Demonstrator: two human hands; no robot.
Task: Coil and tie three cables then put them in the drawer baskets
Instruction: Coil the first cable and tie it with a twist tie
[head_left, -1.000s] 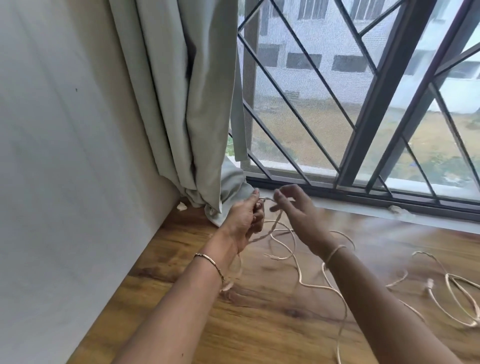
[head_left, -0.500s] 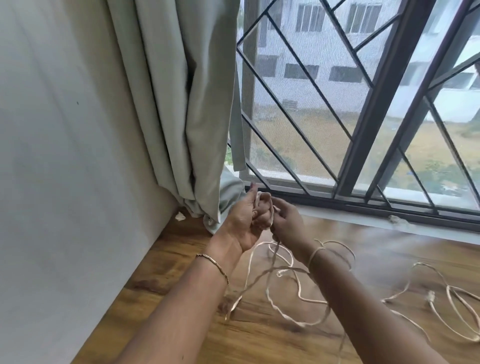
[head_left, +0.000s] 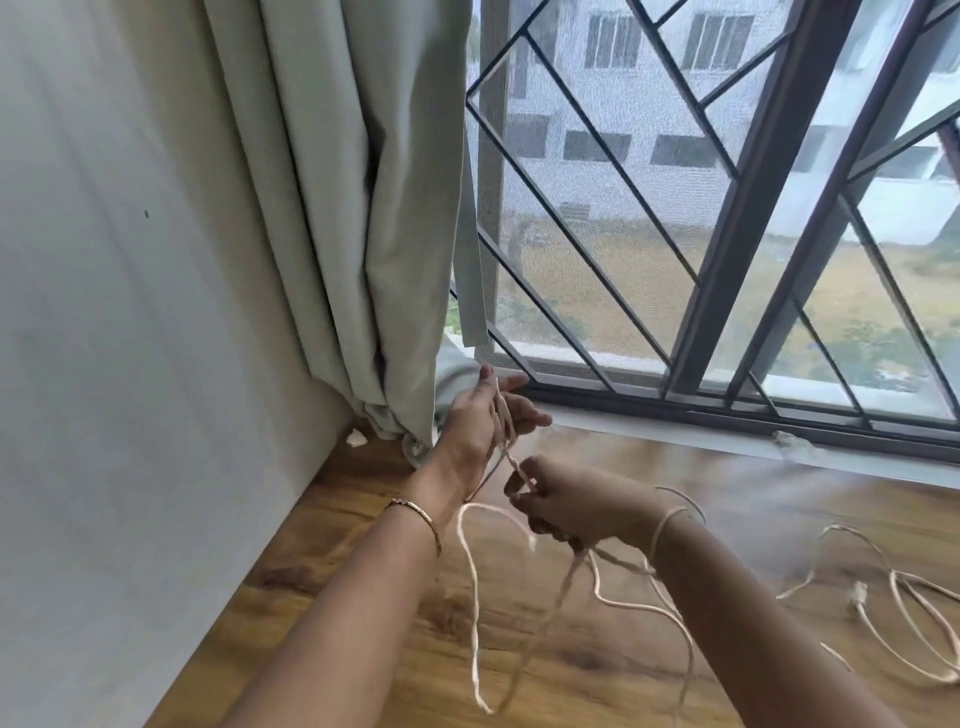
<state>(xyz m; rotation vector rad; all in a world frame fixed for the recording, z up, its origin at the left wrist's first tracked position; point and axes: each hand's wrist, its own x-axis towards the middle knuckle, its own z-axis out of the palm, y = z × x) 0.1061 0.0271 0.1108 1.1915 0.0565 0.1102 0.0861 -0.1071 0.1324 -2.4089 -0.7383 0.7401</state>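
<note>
A thin cream cable (head_left: 474, 597) hangs in loose loops between my hands above the wooden surface (head_left: 727, 519). My left hand (head_left: 480, 415) is raised near the curtain, fingers spread, with several turns of the cable wound across its palm. My right hand (head_left: 566, 506) is lower and nearer to me, pinching the cable strand that runs up to the left hand. A second cream cable (head_left: 898, 618) with a small plug lies loose on the wood at the right. No drawer baskets are in view.
A pale green curtain (head_left: 363, 208) hangs in the corner and bunches on the wood beside my left hand. A white wall (head_left: 130, 364) stands at the left. A barred window (head_left: 727, 234) runs along the back, with a scrap (head_left: 789, 440) on its sill.
My right hand has pulled down and towards me, away from the left hand, drawing the cable strand taut. My left hand's fingers have spread open with the turns still on it.
</note>
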